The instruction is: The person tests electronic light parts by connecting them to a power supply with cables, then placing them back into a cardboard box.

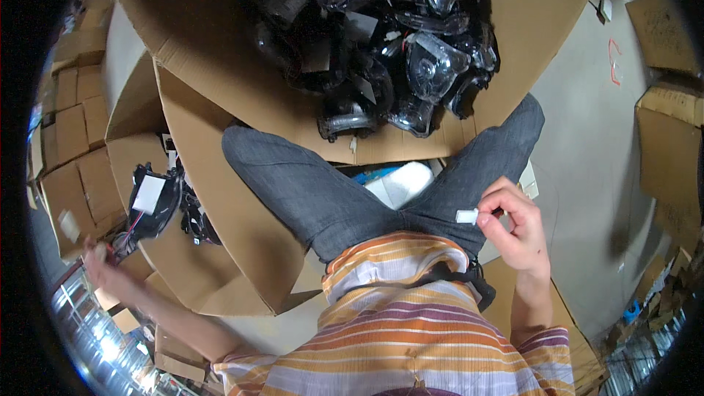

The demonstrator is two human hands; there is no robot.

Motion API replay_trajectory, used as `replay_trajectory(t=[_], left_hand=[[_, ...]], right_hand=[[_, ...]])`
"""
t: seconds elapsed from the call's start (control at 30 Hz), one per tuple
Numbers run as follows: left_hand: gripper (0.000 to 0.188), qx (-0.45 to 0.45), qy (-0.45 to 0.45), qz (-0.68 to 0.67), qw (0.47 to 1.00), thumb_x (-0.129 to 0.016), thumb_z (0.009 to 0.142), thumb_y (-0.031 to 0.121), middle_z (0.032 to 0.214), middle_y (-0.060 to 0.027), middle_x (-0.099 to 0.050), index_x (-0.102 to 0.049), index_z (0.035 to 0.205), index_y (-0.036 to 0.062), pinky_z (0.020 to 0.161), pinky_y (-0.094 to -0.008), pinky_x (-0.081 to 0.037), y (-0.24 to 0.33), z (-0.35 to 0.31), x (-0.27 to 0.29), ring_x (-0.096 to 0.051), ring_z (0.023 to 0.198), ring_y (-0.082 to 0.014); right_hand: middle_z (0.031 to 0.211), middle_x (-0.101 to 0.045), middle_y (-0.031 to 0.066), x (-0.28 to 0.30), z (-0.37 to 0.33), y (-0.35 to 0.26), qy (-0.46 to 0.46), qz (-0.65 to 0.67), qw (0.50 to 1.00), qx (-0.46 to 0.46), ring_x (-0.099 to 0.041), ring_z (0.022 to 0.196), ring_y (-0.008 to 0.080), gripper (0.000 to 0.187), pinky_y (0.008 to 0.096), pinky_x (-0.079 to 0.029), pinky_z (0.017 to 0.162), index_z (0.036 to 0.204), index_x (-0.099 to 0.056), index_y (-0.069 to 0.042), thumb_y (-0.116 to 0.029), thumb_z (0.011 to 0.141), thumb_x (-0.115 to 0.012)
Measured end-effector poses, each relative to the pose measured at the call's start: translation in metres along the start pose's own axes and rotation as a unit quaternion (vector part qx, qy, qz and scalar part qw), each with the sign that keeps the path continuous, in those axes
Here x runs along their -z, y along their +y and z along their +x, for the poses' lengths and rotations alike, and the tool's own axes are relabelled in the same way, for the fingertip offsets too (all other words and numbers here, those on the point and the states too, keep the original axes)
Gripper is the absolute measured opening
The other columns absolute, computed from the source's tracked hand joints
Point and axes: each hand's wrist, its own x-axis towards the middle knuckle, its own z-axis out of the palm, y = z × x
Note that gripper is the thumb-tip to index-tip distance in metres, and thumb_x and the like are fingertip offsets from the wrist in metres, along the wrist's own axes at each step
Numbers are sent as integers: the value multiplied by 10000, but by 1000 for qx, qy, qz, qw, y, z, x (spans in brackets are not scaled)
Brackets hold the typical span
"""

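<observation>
My right hand [513, 227] is above my right thigh, thumb and fingers pinched on a small white plug connector [466, 216]. A bit of something dark and red shows between the fingers. My left arm reaches far out to the left, and my left hand [101, 268] is smeared by motion. Just beyond it is a blurred small white piece [70, 226]; whether the hand holds it I cannot tell. Close to that hand, a black lamp-like part [155, 194] with a white label and thin red wires rests in an open cardboard box [220, 198].
In front of me, many clear-and-black lamp units [436, 66] are heaped on a large cardboard sheet [543, 0]. A white roll-like thing [407, 183] lies between my legs. Stacked cartons [73, 132] stand at left, more cartons [667, 161] at right on the grey floor [587, 154].
</observation>
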Motion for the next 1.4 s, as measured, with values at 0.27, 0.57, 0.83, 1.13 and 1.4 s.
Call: replay_trajectory(t=[0.27, 0.57, 0.83, 1.13, 1.4], left_hand=[[204, 111, -100, -136, 979, -417, 826, 144, 877, -94, -514, -486, 921, -22, 734, -271, -386, 72, -118, -143, -481, 792, -157], [223, 182, -525, -361, 749, -472, 775, 141, 777, -97, -568, -525, 937, -4, 518, -231, -422, 195, -191, -270, -523, 566, -121], [384, -256, -521, -119, 805, -550, 667, 249, 1075, -141, -434, -492, 975, 27, 686, -352, -430, 254, -218, -294, -516, 826, -286], [316, -203, -405, -330, 828, -583, 667, 183, 987, -159, -455, -499, 897, -17, 716, -352, -409, 242, -285, -279, -497, 840, -276], [372, 320, -480, -428, 695, -546, 719, 171, 780, -142, -535, -459, 1009, -45, 579, -269, -425, 261, -274, -327, -542, 609, -192]], right_hand=[[704, -467, 55, -4, -10, 14, 4, -2, 998, -70, -462, 614, 108, 18, 199, -367, 526, 690, -517, 0, -13, 690, -504], [700, -479, 63, -18, -3, 19, -25, -21, 996, -81, -482, 609, 127, 55, 217, -381, 524, 713, -520, 4, -46, 695, -534], [696, -481, 65, -18, -1, 27, -35, -13, 996, -80, -484, 606, 136, 58, 219, -384, 523, 718, -519, -1, -46, 685, -532], [690, -484, 60, -21, 5, 27, -39, -11, 994, -99, -495, 608, 143, 52, 222, -392, 530, 709, -519, -1, -44, 682, -528], [689, -482, 61, -22, 7, 26, -48, -9, 996, -71, -483, 601, 127, 49, 220, -384, 518, 705, -513, 4, -39, 685, -524]])
